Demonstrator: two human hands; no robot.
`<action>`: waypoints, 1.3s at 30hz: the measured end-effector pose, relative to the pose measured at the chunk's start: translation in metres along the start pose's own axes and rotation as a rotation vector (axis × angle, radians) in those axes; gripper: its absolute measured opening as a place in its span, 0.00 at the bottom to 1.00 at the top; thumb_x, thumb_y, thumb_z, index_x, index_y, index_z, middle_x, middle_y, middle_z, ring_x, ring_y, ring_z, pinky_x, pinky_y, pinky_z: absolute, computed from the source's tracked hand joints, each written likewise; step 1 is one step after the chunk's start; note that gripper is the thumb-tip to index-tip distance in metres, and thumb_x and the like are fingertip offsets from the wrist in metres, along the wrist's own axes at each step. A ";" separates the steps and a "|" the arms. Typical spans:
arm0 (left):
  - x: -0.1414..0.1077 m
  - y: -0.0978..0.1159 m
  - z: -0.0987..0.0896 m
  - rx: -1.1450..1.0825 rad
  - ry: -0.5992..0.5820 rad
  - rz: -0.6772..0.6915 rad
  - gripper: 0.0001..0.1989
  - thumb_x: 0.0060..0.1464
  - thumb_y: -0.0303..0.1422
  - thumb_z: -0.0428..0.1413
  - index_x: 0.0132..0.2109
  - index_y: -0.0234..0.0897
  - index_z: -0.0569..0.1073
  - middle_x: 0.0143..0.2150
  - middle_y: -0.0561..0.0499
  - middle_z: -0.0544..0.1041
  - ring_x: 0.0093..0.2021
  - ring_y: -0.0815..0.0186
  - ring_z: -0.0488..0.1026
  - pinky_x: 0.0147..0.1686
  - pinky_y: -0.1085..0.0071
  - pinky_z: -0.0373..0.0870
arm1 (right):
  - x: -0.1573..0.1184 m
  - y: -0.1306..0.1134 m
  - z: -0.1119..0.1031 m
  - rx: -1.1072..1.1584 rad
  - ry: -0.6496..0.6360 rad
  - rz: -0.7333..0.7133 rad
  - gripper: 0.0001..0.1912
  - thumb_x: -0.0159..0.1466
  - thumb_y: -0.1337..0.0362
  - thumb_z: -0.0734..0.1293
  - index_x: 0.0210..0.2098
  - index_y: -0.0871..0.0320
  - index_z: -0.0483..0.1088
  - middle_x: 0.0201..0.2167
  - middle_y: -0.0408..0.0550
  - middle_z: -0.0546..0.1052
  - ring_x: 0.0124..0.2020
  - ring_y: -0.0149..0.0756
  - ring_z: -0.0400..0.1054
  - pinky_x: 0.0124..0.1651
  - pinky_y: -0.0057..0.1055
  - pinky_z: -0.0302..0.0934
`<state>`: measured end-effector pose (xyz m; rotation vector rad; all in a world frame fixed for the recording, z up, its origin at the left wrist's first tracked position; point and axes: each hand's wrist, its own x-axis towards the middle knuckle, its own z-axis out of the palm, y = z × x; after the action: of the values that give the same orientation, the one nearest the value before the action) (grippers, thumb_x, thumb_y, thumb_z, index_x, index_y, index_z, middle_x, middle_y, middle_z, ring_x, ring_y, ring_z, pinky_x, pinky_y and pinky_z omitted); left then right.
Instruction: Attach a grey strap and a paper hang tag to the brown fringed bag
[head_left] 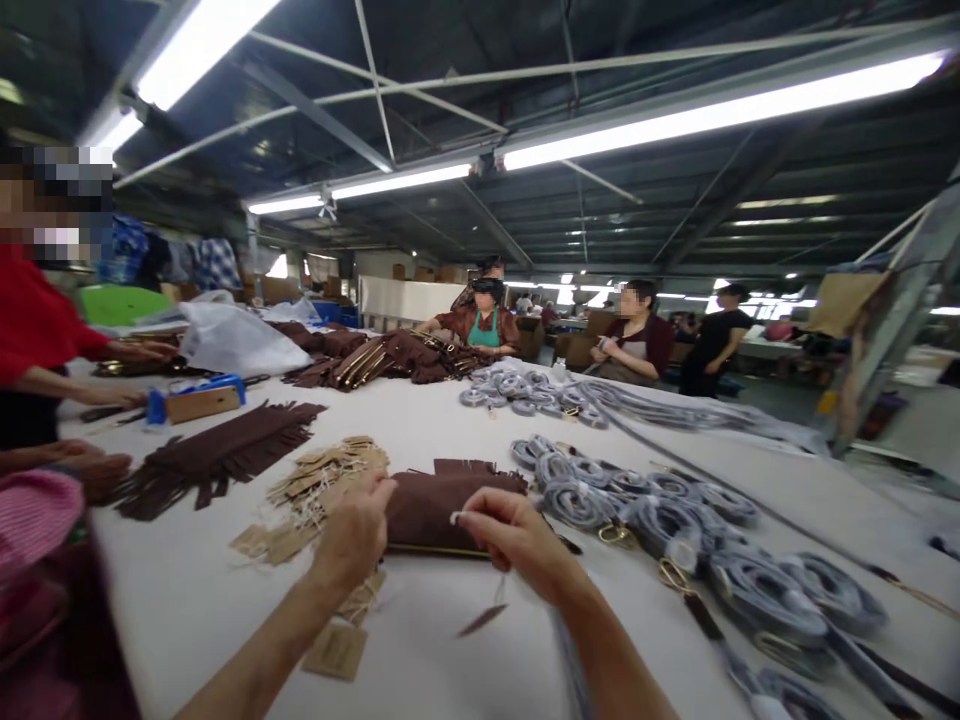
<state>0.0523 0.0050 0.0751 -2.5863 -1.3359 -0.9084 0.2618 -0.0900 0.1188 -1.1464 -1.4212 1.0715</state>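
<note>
A dark brown fringed bag [439, 510] lies flat on the white table, a gold zipper along its near edge. My left hand [356, 525] is at the bag's left end, fingers bent together; what they hold, if anything, is hidden. Over the bag's right part, my right hand [499, 525] pinches a small white piece of a tag string. A brown tag [482, 620] hangs on its string below that hand. Beside my left hand is a pile of tan tags [322, 480] with white strings, and one tag [335, 650] lies nearer the front.
Coiled grey straps [645, 510] with gold clasps cover the right side. Another fringed brown piece [225, 450] lies left, near a blue tape dispenser [199, 400]. More brown bags [397, 355] are heaped at the back. Co-workers stand or sit around the table, with hands [94, 470] at the left edge.
</note>
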 end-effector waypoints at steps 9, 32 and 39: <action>0.028 0.145 0.091 -0.455 -0.428 0.416 0.15 0.48 0.20 0.52 0.42 0.37 0.74 0.48 0.46 0.75 0.49 0.58 0.69 0.52 0.62 0.65 | -0.036 -0.019 -0.093 -0.047 0.250 0.028 0.16 0.57 0.50 0.69 0.34 0.57 0.70 0.14 0.30 0.53 0.15 0.22 0.39 0.17 0.25 0.32; 0.063 0.137 0.142 -0.718 -0.535 0.155 0.17 0.53 0.24 0.47 0.41 0.40 0.79 0.37 0.50 0.69 0.41 0.64 0.69 0.43 0.71 0.64 | -0.025 0.110 -0.121 -0.056 0.297 0.147 0.21 0.53 0.44 0.67 0.26 0.58 0.69 0.17 0.35 0.60 0.19 0.25 0.48 0.23 0.27 0.42; 0.062 0.135 0.147 -0.893 -0.462 0.071 0.07 0.48 0.24 0.53 0.32 0.36 0.76 0.35 0.52 0.68 0.39 0.66 0.67 0.41 0.73 0.63 | -0.025 0.111 -0.119 0.167 0.216 0.182 0.21 0.55 0.46 0.69 0.28 0.57 0.64 0.15 0.31 0.57 0.16 0.22 0.42 0.20 0.25 0.32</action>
<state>0.2518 0.0163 0.0127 -3.6776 -1.0352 -1.1291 0.3944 -0.0904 0.0220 -1.2458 -1.0562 1.1319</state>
